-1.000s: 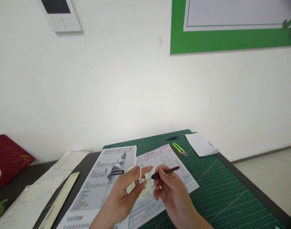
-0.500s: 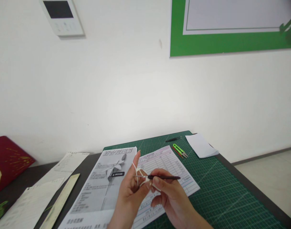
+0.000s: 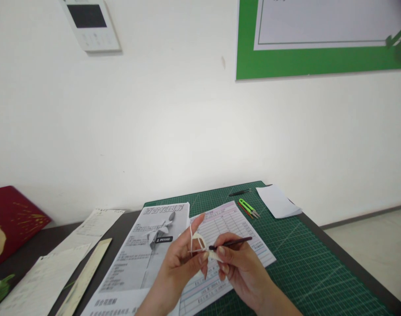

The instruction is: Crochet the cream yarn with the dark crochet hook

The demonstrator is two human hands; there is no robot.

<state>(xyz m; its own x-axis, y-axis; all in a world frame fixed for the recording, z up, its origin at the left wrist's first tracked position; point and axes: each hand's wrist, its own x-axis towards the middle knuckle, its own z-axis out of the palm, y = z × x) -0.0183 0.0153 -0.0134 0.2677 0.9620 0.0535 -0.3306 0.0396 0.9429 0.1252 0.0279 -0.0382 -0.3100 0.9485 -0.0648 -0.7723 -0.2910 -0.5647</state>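
- Yarn (image 3: pixel 191 237): off-wht.
- Hook (image 3: pixel 235 241): dk maroon handle.
- Mat (image 3: pixel 306 259): green w/ pale grid lines.
- Snips (image 3: pixel 245 205): bright green, silvery blades.
- Tweezers (image 3: pixel 239 192): blk.
- Form (image 3: pixel 222 224): wht w/ pinkish + blue lines.
- Printed sheet (image 3: pixel 118 263): gray/wht, blk text.
- Strip (image 3: pixel 85 276): pale yellow.
- Folder (image 3: pixel 14 217): dk red, gold pattern.
- Tabletop (image 3: pixel 119 230): v. dk brown.
- Wall board (image 3: pixel 286 63): green border, whitish ctr.

Has a ruler (image 3: pixel 85 276) left of the left hand (image 3: pixel 174 263) and, beyond the right hand (image 3: pixel 242 263), snips (image 3: pixel 249 208) on a cutting mat (image 3: pixel 306 254).
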